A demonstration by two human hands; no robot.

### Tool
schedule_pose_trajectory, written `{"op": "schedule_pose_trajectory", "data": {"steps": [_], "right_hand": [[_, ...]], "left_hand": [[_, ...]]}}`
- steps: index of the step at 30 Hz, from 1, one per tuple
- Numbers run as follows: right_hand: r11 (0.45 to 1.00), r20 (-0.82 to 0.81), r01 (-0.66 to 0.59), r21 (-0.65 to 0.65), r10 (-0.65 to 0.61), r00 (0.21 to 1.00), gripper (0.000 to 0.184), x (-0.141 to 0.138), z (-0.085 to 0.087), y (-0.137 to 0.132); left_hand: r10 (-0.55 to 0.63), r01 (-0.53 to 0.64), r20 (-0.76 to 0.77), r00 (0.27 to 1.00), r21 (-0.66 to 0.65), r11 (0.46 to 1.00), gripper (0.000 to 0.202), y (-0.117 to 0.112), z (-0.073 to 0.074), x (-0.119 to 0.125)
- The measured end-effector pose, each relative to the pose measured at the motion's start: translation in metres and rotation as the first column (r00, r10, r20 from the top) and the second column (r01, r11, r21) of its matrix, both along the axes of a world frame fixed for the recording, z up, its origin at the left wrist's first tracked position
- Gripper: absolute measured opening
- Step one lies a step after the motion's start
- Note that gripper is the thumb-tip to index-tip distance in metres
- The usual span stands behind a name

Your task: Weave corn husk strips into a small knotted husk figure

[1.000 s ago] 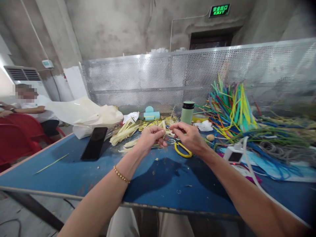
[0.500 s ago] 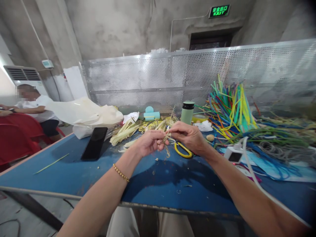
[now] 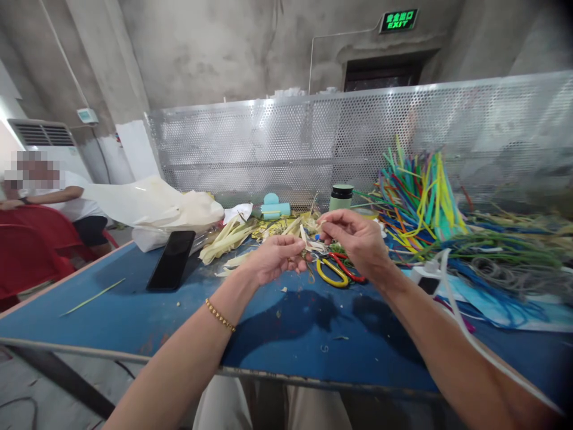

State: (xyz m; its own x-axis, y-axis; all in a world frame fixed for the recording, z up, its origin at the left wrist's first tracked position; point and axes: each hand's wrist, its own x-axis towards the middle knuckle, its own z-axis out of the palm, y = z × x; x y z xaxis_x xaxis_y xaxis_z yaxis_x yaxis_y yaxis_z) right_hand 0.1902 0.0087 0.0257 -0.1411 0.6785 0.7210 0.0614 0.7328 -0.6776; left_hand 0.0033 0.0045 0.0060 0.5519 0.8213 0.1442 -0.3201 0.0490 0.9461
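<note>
My left hand, below a gold bead bracelet, is closed in a pinch. From its fingertips hangs a thin dried plant strand, curled at the lower end. To the right and slightly higher, my right hand has thumb and forefinger pressed together; whatever they hold is too small to make out. A small gap separates the two hands. Scissors with one yellow and one red handle lie on the table just under my right hand, blades partly hidden.
Pale dried husks lie behind my left hand, near a black phone. A green bottle stands behind my right hand. Colourful strips, wire coils and a white charger crowd the right side. Someone sits far left.
My hands have come apart: the right moved up and to the right, away from the left. The scissors' red handle now shows. My left hand has barely moved.
</note>
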Motion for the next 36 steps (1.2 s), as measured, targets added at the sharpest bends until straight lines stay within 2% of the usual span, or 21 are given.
{"op": "schedule_pose_trajectory", "data": {"steps": [6,10,15,18,25,32,36], "right_hand": [[0.998,0.144,0.061,-0.003,-0.060,0.988,0.013,0.005,-0.004,0.008],[0.983,0.342,0.126,0.137,-0.166,0.925,0.010,0.005,-0.006,0.008],[0.958,0.500,0.091,0.272,-0.221,0.838,0.011,0.002,-0.005,0.003],[0.967,0.525,0.074,0.244,-0.196,0.828,0.011,0.000,-0.006,0.003],[0.994,0.544,0.096,0.051,-0.108,0.832,0.014,0.002,-0.007,0.004],[0.971,0.544,0.090,0.220,-0.199,0.815,0.013,-0.002,-0.010,0.003],[0.976,0.517,0.094,0.195,-0.184,0.836,0.012,-0.004,-0.013,0.004]], "left_hand": [[0.054,-0.055,-0.044,0.998,-0.004,0.998,0.014,-0.003,0.001,0.002],[0.142,-0.129,-0.125,0.982,0.107,0.986,0.017,-0.003,-0.001,0.005],[0.222,-0.180,-0.192,0.956,0.214,0.960,0.018,-0.002,-0.004,0.008],[0.237,-0.182,-0.217,0.947,0.246,0.952,0.017,-0.002,-0.005,0.009],[0.235,-0.171,-0.234,0.944,0.262,0.950,0.018,-0.002,-0.005,0.010],[0.229,-0.172,-0.208,0.951,0.259,0.950,0.021,-0.001,-0.009,0.010],[0.242,-0.186,-0.203,0.949,0.260,0.948,0.025,0.000,-0.010,0.012]]}}
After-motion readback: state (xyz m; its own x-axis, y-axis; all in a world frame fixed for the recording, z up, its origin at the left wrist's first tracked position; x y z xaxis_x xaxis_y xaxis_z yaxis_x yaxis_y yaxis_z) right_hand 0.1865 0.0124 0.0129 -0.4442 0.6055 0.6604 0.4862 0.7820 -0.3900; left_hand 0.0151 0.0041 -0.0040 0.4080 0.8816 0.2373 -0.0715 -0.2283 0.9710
